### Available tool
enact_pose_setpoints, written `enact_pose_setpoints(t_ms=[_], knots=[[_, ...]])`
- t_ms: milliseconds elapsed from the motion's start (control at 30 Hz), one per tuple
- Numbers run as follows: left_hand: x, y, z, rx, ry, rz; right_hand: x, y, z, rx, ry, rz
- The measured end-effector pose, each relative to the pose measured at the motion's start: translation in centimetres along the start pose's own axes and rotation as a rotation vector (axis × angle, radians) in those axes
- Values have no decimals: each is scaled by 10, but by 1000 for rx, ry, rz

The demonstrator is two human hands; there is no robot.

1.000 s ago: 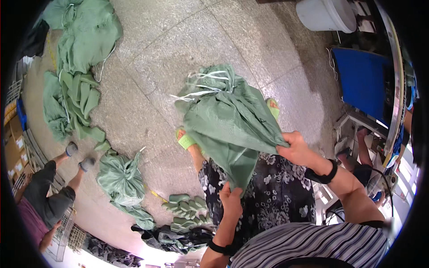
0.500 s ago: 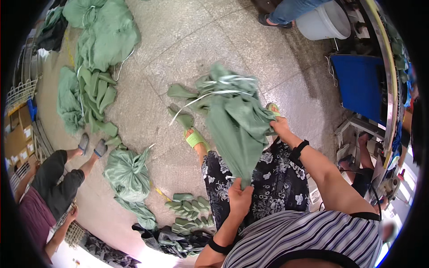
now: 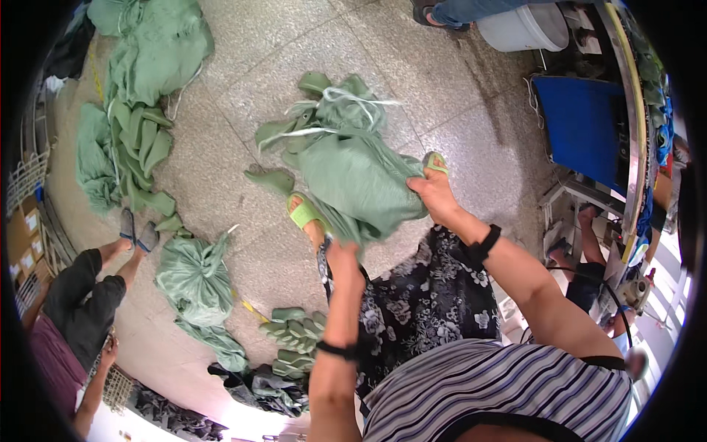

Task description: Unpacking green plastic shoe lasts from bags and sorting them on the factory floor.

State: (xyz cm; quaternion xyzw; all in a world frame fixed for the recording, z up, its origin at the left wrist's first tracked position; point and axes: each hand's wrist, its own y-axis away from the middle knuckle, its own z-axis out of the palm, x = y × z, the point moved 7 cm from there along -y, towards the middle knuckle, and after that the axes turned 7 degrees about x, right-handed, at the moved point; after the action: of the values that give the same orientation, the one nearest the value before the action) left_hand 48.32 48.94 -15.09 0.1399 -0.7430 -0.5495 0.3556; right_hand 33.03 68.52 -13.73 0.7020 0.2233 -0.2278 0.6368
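A thin green cloth sack (image 3: 353, 177) with a white drawstring lies partly on the floor before my feet, bulging toward me. Several green shoe-shaped pieces (image 3: 274, 181) poke out or lie at its far, gathered mouth. My right hand (image 3: 436, 196) is closed on the sack's right side, thumb on top. Slightly blurred, my left hand (image 3: 343, 264) is closed at the sack's near end, with a bit of white beside its fingers. Its fingertips are partly hidden. My light-green sandals (image 3: 305, 215) stand either side of the sack.
More green sacks (image 3: 158, 55) and loose green pieces (image 3: 147, 144) lie at the left. A tied green sack (image 3: 195, 276) sits near a seated person (image 3: 81, 295). Stacked green pieces (image 3: 294, 331) are by my left. A blue panel (image 3: 578, 144) and white bucket (image 3: 523, 28) stand right.
My left hand has moved left and away from me, my right hand slightly left. The sack, stretched out before, now bunches farther off and to the left, with more pieces showing at its mouth.
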Motion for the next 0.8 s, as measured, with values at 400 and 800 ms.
enact_pose_setpoints(t_ms=[400, 800], knots=[[0, -46, -60, -84, -688, 677, -39, 129, 40, -429, 439, -265], [177, 18, 53, -356, 486, 199, 47, -96, -13, 313, 143, 124]])
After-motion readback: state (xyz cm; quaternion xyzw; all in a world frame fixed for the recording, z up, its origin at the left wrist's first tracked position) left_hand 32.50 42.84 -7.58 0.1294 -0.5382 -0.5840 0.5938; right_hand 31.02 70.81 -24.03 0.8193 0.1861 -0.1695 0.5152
